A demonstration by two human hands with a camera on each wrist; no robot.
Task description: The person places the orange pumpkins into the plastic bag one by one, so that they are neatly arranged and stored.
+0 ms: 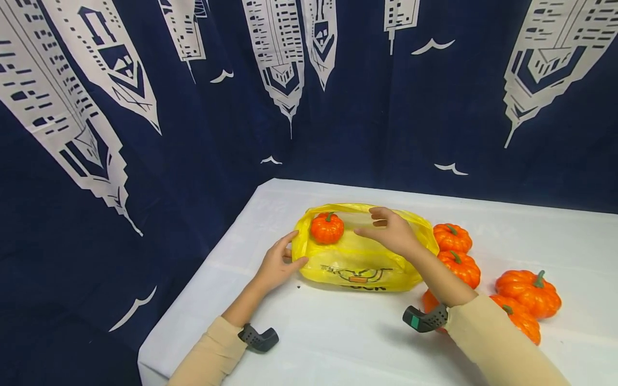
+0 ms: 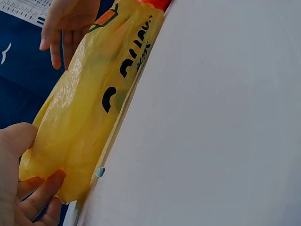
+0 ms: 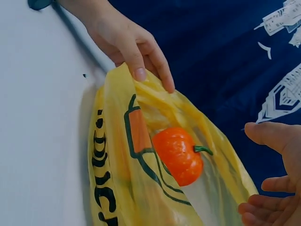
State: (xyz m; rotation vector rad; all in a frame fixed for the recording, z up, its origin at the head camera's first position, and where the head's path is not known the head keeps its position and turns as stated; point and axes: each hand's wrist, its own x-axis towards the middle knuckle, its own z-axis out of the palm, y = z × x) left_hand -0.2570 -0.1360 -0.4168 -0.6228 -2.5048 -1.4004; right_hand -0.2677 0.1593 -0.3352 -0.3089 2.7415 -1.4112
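A yellow plastic bag (image 1: 359, 268) with dark printing lies on the table, its mouth spread wide. Inside its left end is an orange pumpkin (image 1: 327, 229) with a green stem, also visible in the right wrist view (image 3: 178, 155). The left hand (image 1: 276, 265) holds the bag's left rim; the left wrist view shows its thumb and fingers (image 2: 41, 194) on either side of the yellow plastic (image 2: 84, 117). Above the right part of the bag's mouth hovers the right hand (image 1: 395, 234), fingers loosely bent and apart, with nothing in it.
Several more orange pumpkins lie right of the bag, some partly hidden by the right forearm: one by the bag's right end (image 1: 452, 238), another farther right (image 1: 528, 294). A white cloth covers the table (image 1: 338, 332). Behind hangs a dark blue curtain (image 1: 347, 139) with white buildings.
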